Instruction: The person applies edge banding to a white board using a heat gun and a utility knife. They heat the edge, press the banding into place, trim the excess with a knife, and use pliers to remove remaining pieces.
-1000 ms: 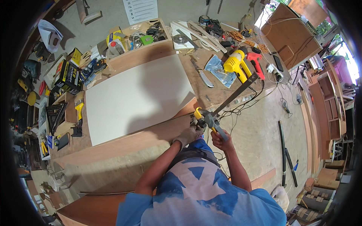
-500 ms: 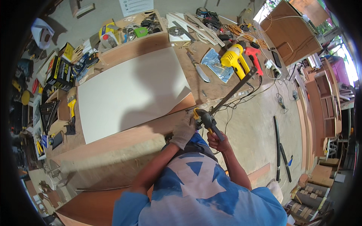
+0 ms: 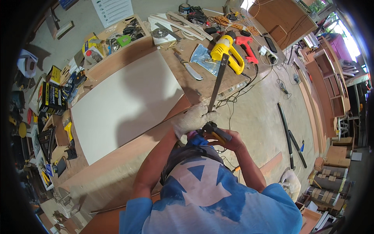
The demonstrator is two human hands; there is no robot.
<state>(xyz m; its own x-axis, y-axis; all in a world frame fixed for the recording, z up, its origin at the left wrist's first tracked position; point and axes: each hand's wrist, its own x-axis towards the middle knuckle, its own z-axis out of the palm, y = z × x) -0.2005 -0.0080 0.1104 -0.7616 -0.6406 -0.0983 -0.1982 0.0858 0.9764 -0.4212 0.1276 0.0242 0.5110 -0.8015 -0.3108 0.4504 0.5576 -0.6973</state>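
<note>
I hold a black bar clamp [image 3: 219,82] with some yellow on it, in front of the workbench. My left hand [image 3: 189,120], in a knitted glove, is closed around its long flat bar near the clamp's body. My bare right hand [image 3: 232,142] has its fingers around the black grip end, close to my waist. The bar points up and away, its far tip overlapping the yellow heat gun [image 3: 221,47] in the view. Just beyond my left hand lies a white sheet [image 3: 120,111] on a brown board, one near corner showing the brown surface below.
A knife [image 3: 189,67], a blue plastic packet [image 3: 205,59] and a red glue gun [image 3: 246,48] lie on the bench. A wooden tray [image 3: 117,58] of hardware stands behind the sheet. Cables trail off the bench's right side. Black bars [image 3: 285,134] lie on the floor at right.
The clamp has swung more upright. My left hand has moved from the clamp's head up onto the bar, and my right hand has shifted on the grip. The view has turned slightly.
</note>
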